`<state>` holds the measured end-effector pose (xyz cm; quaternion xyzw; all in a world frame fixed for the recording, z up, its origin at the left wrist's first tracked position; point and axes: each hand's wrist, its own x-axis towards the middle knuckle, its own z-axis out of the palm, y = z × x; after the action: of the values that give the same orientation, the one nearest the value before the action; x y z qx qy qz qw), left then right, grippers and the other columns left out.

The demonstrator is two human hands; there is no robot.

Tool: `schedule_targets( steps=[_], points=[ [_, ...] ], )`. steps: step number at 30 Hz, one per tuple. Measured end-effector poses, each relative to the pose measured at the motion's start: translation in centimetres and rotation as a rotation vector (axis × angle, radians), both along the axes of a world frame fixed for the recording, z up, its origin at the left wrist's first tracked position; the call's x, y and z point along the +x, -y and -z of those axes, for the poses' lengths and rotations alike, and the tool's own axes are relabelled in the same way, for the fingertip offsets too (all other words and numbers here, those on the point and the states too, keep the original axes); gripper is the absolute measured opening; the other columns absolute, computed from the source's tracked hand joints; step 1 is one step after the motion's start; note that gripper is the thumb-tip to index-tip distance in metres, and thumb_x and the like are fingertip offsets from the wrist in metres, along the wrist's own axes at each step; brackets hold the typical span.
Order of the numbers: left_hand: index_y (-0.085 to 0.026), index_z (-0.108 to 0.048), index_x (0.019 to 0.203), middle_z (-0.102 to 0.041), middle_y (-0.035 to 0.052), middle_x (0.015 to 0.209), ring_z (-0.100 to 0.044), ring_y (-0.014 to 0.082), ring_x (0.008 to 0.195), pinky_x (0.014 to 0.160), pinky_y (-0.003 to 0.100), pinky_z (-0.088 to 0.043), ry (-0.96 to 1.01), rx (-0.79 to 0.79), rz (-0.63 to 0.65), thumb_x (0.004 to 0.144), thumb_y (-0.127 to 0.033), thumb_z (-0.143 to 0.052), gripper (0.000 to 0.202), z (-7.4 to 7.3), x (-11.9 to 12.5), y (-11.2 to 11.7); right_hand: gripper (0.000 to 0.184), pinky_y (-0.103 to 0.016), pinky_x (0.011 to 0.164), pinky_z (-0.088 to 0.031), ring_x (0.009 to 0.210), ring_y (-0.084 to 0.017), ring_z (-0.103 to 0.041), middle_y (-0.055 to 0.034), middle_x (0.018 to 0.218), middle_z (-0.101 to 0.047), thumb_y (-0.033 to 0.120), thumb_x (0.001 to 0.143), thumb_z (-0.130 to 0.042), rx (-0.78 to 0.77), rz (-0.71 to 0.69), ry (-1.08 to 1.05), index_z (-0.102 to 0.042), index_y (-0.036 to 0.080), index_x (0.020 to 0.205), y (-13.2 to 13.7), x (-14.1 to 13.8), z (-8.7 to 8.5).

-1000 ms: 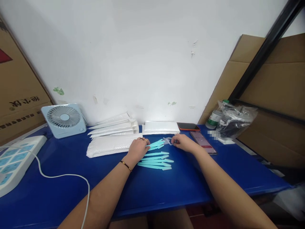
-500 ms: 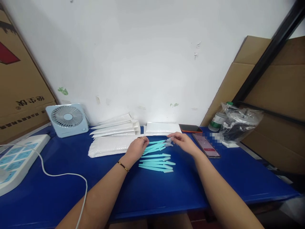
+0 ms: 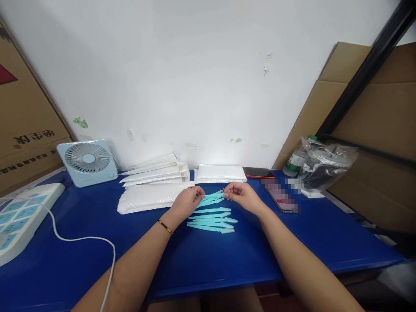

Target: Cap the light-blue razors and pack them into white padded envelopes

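Note:
My left hand (image 3: 189, 202) is closed in a pinch on the thin handle end of a turquoise eyebrow razor (image 3: 211, 196). The fingers of my right hand (image 3: 242, 196) pinch at its blade end, where a small clear cap shows partly between them. Just beneath the held razor lie a few more of the same kind, partly hidden by my left fingers. Closer to me, several turquoise eyebrow razors (image 3: 212, 225) rest side by side on the blue table (image 3: 208, 260), their blade ends pointing right.
White padded mailers (image 3: 152, 197) are stacked behind my left hand, with white packets (image 3: 221, 172) by the wall. Phones (image 3: 259, 172) lie at the right, near a bottle (image 3: 295, 162) and a clear bag (image 3: 328, 167). A fan (image 3: 89, 162) and a power strip (image 3: 27, 221) with a trailing cable stand left.
My right hand has moved slightly left and its fingers have closed in at the razor's blade end. The clear pieces that showed there are now mostly covered. My left hand keeps its pinch.

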<state>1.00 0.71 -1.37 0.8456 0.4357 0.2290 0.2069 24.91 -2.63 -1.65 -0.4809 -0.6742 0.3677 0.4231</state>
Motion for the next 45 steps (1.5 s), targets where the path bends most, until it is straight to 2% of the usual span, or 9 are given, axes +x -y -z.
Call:
schedule_targets(
  steps=[3,5,7,10,13,16,22,30,45],
  points=[
    [-0.021,-0.063,0.086,-0.067,0.0012,0.081,-0.06,0.0157,0.074,0.062,0.025,-0.042,-0.066,-0.063,0.057,0.084,-0.035,-0.046,0.023,0.0,0.2,0.4,0.027,-0.025,0.057,-0.046,0.06,-0.013,-0.058,-0.0013,0.065,-0.063,0.04,0.07,-0.068,-0.078,-0.081,0.055,-0.063,0.016,0.081,0.2,0.5,-0.1],
    [-0.022,-0.064,0.083,-0.067,-0.0003,0.081,-0.06,0.0153,0.074,0.063,0.024,-0.042,-0.112,-0.059,0.099,0.082,-0.037,-0.05,0.021,0.0,0.3,0.8,0.026,-0.025,0.057,-0.044,0.06,-0.014,-0.058,-0.0015,0.064,-0.064,0.041,0.073,-0.064,-0.078,-0.065,0.127,-0.064,0.016,0.08,0.2,1.4,-0.2],
    [-0.023,-0.064,0.085,-0.067,-0.0005,0.085,-0.06,0.016,0.078,0.066,0.025,-0.042,-0.158,0.014,0.095,0.081,-0.038,-0.053,0.019,0.1,0.5,1.0,0.025,-0.025,0.057,-0.042,0.059,-0.014,-0.056,-0.0011,0.063,-0.062,0.04,0.077,-0.059,-0.004,0.066,0.246,-0.065,0.016,0.079,-0.1,2.4,-0.2],
    [-0.022,-0.063,0.092,-0.066,0.0026,0.092,-0.059,0.0188,0.084,0.071,0.027,-0.041,-0.246,0.164,0.011,0.081,-0.036,-0.055,0.02,0.3,0.8,1.1,0.019,-0.025,0.056,-0.04,0.058,-0.014,-0.053,-0.0007,0.064,-0.06,0.034,0.076,-0.058,0.106,0.228,0.474,-0.066,0.018,0.08,-0.7,3.3,0.4],
    [-0.022,-0.063,0.092,-0.066,0.0043,0.092,-0.059,0.0207,0.087,0.074,0.03,-0.041,-0.324,0.213,-0.009,0.081,-0.031,-0.055,0.017,0.6,1.0,0.8,0.016,-0.025,0.061,-0.041,0.063,-0.014,-0.054,-0.0028,0.077,-0.062,0.027,0.073,-0.061,0.162,0.183,0.632,-0.067,0.019,0.086,-1.1,2.8,1.0],
    [-0.021,-0.064,0.084,-0.066,0.0033,0.085,-0.061,0.0203,0.083,0.073,0.03,-0.041,-0.344,0.193,0.006,0.082,-0.028,-0.054,0.013,0.8,1.1,0.5,0.013,-0.026,0.065,-0.041,0.069,-0.015,-0.056,-0.0047,0.081,-0.064,0.02,0.075,-0.057,0.191,0.153,0.722,-0.066,0.018,0.083,-1.3,1.9,1.2],
    [-0.02,-0.063,0.08,-0.067,0.0028,0.085,-0.061,0.0181,0.078,0.065,0.026,-0.041,-0.298,0.078,-0.026,0.081,-0.029,-0.055,0.012,0.7,1.0,0.4,0.018,-0.025,0.06,-0.04,0.064,-0.014,-0.054,-0.0028,0.075,-0.063,0.025,0.082,-0.05,0.14,0.142,0.603,-0.066,0.018,0.087,-1.0,2.8,1.0],
    [-0.019,-0.062,0.079,-0.067,0.0029,0.084,-0.06,0.0171,0.077,0.065,0.025,-0.041,-0.292,0.051,-0.018,0.081,-0.027,-0.052,0.012,0.8,1.1,0.4,0.019,-0.023,0.057,-0.038,0.062,-0.013,-0.051,-0.0008,0.068,-0.06,0.033,0.08,-0.057,-0.022,0.006,0.44,-0.067,0.018,0.086,-0.8,3.1,1.1],
    [-0.019,-0.063,0.079,-0.067,0.0025,0.084,-0.06,0.0174,0.078,0.066,0.026,-0.042,-0.31,0.037,-0.015,0.081,-0.026,-0.053,0.012,0.6,1.1,0.5,0.015,-0.023,0.057,-0.037,0.061,-0.012,-0.049,0.0003,0.069,-0.058,0.027,0.082,-0.053,0.032,0.007,0.457,-0.065,0.019,0.085,-0.5,2.8,0.9]
  ],
)
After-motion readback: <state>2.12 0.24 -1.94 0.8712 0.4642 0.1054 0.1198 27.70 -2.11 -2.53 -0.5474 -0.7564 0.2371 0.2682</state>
